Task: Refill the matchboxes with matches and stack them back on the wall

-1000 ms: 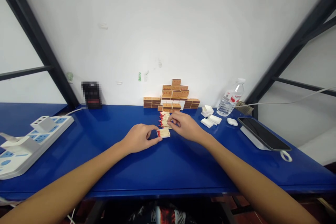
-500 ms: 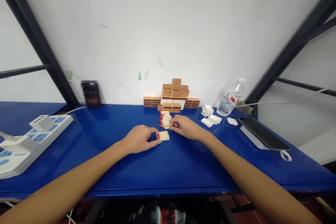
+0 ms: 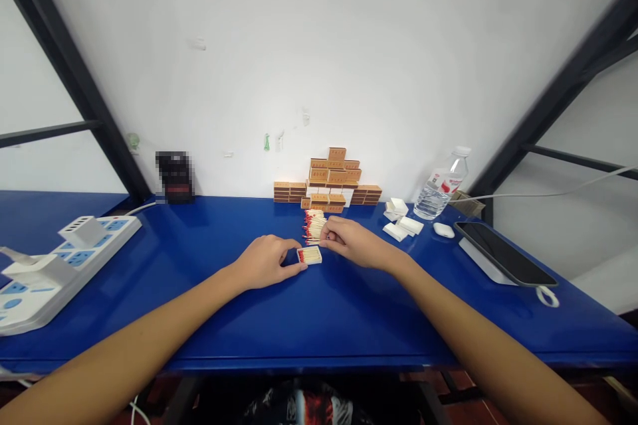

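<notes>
Surface: blue table (image 3: 319,319), mid-frame
Left hand (image 3: 266,262): fingers clamped on match tray (image 3: 310,255) — centre
Right hand (image 3: 351,243): touching match pile (image 3: 314,224) — pinched or apart, cannot tell

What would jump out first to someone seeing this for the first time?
On the bright blue table, the left hand pinches a small tray of red-tipped matches while the right hand touches the loose match pile just behind it. A stepped stack of tan matchboxes stands against the white wall beyond.
</notes>
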{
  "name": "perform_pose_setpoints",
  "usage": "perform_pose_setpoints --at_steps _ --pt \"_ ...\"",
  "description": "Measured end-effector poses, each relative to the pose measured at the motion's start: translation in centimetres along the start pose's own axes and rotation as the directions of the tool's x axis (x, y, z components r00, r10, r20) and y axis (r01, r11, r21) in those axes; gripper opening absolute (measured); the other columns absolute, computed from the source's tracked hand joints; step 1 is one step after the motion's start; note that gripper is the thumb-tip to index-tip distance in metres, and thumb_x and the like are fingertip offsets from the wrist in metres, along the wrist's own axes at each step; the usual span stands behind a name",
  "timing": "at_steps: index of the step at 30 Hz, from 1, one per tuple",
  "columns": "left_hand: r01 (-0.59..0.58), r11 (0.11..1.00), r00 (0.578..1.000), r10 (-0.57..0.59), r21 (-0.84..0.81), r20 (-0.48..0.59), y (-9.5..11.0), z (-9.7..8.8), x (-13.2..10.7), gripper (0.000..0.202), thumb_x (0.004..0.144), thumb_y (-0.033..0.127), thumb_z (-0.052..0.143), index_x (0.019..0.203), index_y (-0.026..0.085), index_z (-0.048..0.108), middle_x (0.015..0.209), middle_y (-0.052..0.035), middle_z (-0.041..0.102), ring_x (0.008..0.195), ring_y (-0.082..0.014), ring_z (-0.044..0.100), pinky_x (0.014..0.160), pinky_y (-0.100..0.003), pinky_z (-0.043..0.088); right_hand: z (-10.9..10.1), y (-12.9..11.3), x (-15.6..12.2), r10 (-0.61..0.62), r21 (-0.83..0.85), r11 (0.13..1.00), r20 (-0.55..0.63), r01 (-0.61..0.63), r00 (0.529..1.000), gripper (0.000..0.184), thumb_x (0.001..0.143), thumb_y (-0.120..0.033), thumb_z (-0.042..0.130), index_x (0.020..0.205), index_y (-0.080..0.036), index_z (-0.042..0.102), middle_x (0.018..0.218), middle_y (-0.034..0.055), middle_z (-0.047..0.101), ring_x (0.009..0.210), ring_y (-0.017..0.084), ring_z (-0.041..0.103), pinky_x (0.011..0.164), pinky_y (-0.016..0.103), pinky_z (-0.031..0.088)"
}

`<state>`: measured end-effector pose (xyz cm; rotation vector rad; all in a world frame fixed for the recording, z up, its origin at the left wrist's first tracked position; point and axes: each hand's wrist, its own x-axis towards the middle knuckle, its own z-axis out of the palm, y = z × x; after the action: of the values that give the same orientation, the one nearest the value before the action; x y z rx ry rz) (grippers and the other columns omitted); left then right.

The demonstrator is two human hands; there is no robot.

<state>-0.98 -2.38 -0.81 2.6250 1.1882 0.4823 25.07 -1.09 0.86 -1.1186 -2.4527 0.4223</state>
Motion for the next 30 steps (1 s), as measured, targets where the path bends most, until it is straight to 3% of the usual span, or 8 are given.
perform_pose_setpoints --at_steps 4,11,30 --pt "-0.013 1.000 1.000 0.013 0.014 0.004 0.0 0.0 0.0 0.041 0.094 0.054 0.063 0.118 0.022 0.074 0.063 0.0023 0.062 0.056 -0.0147 0.056 0.056 -0.027 0.031 0.3 -0.9 -0.1 -0.065 0.004 0.998 0.061 0.065 0.996 0.004 0.097 -0.017 0.063 0.093 -0.018 0.063 0.089 0.0031 0.062 0.078 0.016 0.053 0.069 0.026 0.039" --pt "-0.022 1.000 1.000 0.022 0.017 0.001 0.0 0.0 0.1 0.040 0.094 0.053 0.063 0.118 0.022 0.074 0.062 0.0027 0.061 0.056 -0.0145 0.055 0.056 -0.027 0.030 0.2 -1.1 -0.3 -0.060 -0.022 0.998 0.125 0.063 0.990 0.005 0.093 -0.014 0.065 0.091 -0.018 0.064 0.089 0.0025 0.062 0.078 0.015 0.052 0.069 0.027 0.037" --pt "-0.029 1.000 1.000 0.029 0.009 0.000 0.1 -0.1 0.0 0.041 0.094 0.054 0.062 0.117 0.022 0.074 0.062 0.0031 0.060 0.056 -0.0142 0.056 0.056 -0.027 0.033 1.0 -1.6 0.1 -0.063 0.064 0.996 0.113 0.056 0.992 0.008 0.095 -0.017 0.062 0.088 -0.018 0.064 0.077 0.0005 0.060 0.072 0.015 0.051 0.066 0.027 0.037"
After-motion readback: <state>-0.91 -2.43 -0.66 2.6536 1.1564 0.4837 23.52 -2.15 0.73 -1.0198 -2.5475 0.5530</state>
